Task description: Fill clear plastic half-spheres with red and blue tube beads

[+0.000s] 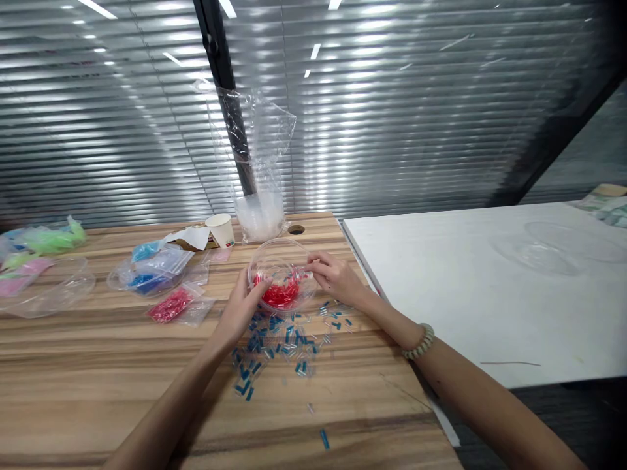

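My left hand (243,301) is closed on the left rim of a clear plastic bowl (283,243), its thumb over the near edge. The bowl is tilted toward me. Many short red tube pieces (283,295) lie inside it. At the bowl's right side, my right hand (330,275) is closed in a pinch, fingertips over the rim. What sits between those fingertips is too small to make out. Loose blue tube pieces (296,336) and clear ones are scattered on the wooden table below the bowl.
Left of the bowl lie a bag of pink-red pieces (171,305) and a clear lid (117,282) under bags with blue pieces. A paper cup (221,230) and bagged stacked bowls (260,215) stand behind. A white table (441,307) adjoins on the right, with clear lids (539,251) on it.
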The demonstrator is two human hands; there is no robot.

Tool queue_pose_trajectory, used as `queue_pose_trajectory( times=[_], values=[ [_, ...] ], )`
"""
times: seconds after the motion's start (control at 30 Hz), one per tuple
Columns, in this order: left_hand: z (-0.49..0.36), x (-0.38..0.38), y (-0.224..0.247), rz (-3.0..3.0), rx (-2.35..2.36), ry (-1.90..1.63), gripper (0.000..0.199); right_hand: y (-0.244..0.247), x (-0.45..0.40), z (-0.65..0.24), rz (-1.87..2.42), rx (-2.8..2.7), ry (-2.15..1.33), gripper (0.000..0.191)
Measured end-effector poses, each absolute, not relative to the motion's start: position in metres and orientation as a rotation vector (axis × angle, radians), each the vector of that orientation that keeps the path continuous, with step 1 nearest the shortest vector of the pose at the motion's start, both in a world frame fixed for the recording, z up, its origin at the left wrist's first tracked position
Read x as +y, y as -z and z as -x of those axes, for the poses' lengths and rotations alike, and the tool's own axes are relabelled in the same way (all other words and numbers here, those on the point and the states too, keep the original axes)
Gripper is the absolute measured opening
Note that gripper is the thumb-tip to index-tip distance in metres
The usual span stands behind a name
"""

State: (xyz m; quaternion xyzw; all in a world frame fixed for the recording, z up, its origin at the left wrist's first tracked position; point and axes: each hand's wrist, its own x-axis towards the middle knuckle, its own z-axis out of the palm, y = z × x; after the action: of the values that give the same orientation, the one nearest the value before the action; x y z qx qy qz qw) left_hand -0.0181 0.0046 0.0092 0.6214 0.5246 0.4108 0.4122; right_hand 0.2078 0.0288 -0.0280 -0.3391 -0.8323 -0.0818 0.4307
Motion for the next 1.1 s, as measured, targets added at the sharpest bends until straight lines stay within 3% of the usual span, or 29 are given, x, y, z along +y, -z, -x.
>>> queue_pose_trajectory(
  times=[1.1],
  values=[
    [0.0160,0.0025,-0.0117,-1.555,1.291,-1.035,0.060,0.0282,0.0272,-0.2061,0.910,-2.202,0.162,0.028]
  ],
)
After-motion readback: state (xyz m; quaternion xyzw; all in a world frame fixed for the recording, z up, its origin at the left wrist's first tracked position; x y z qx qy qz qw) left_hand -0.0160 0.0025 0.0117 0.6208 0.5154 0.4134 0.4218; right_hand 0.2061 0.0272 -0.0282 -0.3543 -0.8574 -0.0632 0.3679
